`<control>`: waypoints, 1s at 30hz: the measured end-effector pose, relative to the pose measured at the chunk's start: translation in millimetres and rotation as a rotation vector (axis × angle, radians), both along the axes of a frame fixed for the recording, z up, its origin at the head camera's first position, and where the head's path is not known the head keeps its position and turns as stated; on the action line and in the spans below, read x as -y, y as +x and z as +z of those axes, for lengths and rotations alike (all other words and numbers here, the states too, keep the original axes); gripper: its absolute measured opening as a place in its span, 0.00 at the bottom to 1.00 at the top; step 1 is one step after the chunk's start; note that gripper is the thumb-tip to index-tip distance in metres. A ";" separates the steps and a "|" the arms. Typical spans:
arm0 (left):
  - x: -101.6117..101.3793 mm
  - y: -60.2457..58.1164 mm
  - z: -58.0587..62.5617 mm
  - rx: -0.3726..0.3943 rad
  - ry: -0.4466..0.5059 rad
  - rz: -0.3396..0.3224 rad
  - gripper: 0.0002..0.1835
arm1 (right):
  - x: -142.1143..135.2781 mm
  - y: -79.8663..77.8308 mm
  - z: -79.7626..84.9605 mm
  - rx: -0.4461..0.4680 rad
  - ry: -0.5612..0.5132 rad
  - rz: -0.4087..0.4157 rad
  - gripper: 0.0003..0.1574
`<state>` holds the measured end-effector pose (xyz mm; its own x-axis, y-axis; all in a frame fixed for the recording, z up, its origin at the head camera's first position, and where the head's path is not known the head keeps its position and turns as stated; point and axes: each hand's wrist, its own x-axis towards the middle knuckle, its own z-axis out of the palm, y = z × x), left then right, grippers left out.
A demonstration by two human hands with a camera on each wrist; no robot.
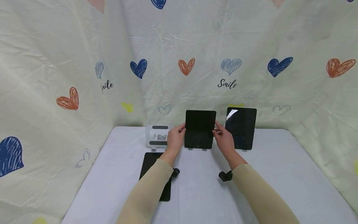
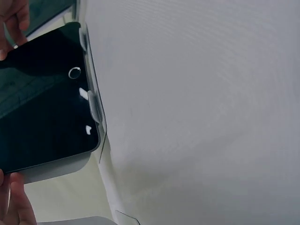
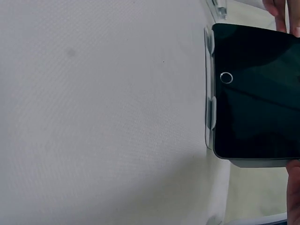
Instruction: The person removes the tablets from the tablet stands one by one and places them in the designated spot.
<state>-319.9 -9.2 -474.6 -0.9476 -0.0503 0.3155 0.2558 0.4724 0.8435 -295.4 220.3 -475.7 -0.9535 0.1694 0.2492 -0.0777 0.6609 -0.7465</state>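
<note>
Left hand (image 1: 175,138) and right hand (image 1: 225,139) pinch the middle tablet (image 1: 199,129), apparently seating it on its stand (image 2: 95,108); release likely needs care.

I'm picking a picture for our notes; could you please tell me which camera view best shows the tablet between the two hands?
The head view: it shows all four corners of the black tablet. Both wrist views show its home button closer, but the frame's edge cuts off its top end.
</note>
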 end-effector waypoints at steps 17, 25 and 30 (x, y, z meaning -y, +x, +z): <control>-0.7 8.0 11.1 -0.005 0.059 0.006 0.18 | -2.7 8.7 11.9 -0.006 -0.137 0.029 0.33; 6.3 15.8 10.1 0.016 0.084 -0.031 0.18 | -5.9 17.6 15.6 0.066 -0.194 0.079 0.34; 11.2 21.5 10.4 0.040 0.075 -0.050 0.18 | -5.8 25.8 19.1 0.107 -0.196 0.099 0.35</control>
<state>-298.3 -20.4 -464.3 -0.9612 -0.0244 0.2747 0.2431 0.3951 0.8859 -269.6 226.1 -456.6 -0.9870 0.1090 0.1179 -0.0489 0.4952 -0.8674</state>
